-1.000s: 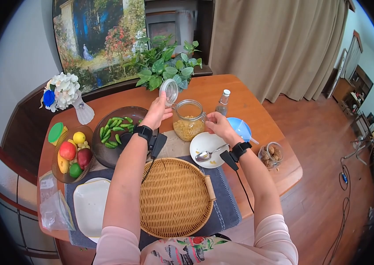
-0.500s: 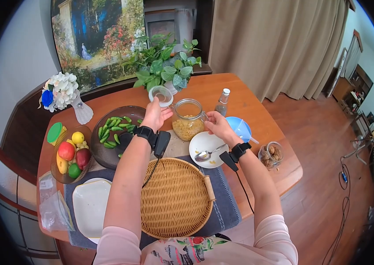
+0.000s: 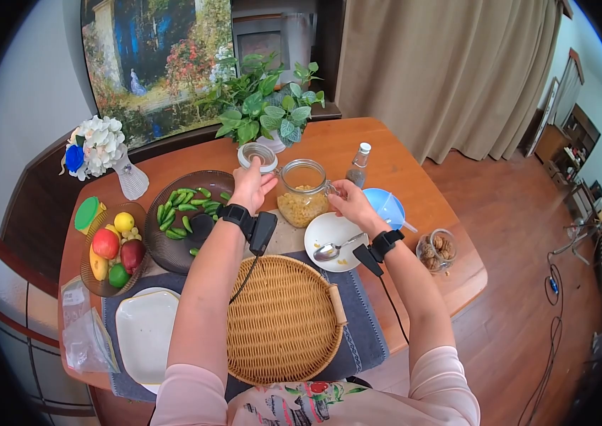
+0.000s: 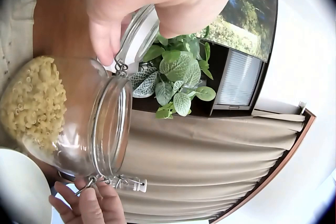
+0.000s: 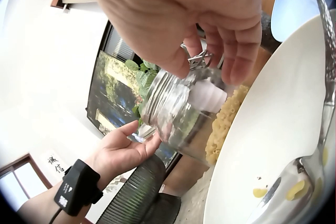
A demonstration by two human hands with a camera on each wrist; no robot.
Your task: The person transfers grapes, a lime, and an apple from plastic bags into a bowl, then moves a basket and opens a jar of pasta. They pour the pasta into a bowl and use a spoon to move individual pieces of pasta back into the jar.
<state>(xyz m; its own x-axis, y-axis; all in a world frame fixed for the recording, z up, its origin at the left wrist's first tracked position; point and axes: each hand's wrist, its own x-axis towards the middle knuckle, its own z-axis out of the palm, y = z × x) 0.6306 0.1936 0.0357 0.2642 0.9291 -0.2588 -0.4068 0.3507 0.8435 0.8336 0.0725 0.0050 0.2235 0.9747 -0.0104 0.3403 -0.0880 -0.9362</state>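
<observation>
I have two hands at one glass jar, which stands upright on the counter with its mouth open. Curly pasta fills its lower part, too many pieces to count. My left hand grips the jar's one lid between thumb and fingers; the lid is swung open at the hinge side. My right hand has its grip closed on the one wire clasp at the opposite side of the rim, pinching it with the fingertips.

Just in front of the jar lies one white plate with one spoon and at least two loose bits of pasta on it. Beyond my right fingers stands one bottle with a white cap, and near it one blue bowl. Farther right is one smaller jar holding several walnuts.

Nearest me is one round wicker basket, one wooden handle showing, partly over one blue cloth. To my left are one white dish, one dark plate with more than ten green peppers, and one bowl of fruit with one lemon in it. One potted plant stands behind the lid, and one vase holds white flowers and one blue bloom.
</observation>
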